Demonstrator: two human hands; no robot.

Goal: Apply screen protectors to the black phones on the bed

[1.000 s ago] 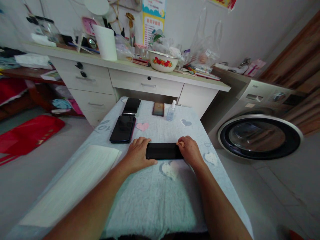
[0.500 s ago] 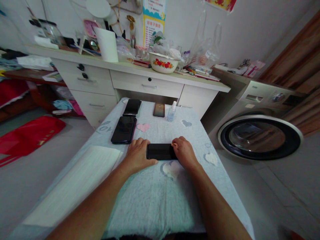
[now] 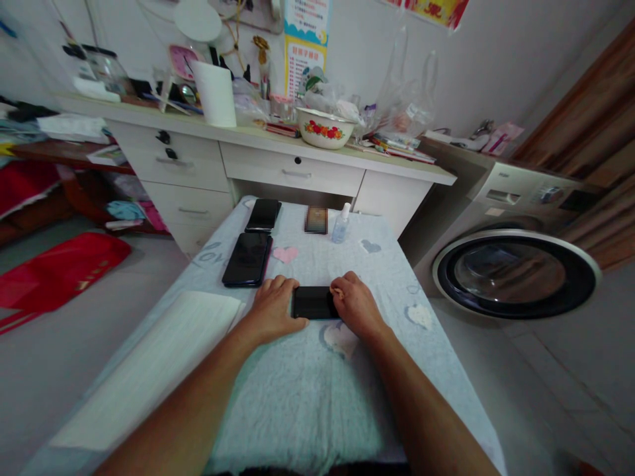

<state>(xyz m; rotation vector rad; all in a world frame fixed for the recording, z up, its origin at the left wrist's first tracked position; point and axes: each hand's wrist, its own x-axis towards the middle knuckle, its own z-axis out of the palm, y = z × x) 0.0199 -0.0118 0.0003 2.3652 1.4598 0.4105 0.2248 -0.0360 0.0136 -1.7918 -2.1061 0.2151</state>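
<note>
A black smartphone lies flat and crosswise on the cloth-covered table, its dark screen up. My left hand grips its left end, with the thumb at the near edge and the fingers at the far edge. Over the right part of the screen, my right hand is closed with its fingertips pressed down. A small tan bit shows at those fingers, too little to name. Left of the far side lie a dark phone and another black device. A clear spray bottle stands beyond my hands.
A folded white cloth lies along the table's left side. Near the far edge is a small brown-framed item, its face blurred. A white drawer desk stands behind, with a washing machine to the right.
My right hand has slid a little to the left over the phone's screen. My left hand keeps its hold on the left end. The view has tilted slightly.
</note>
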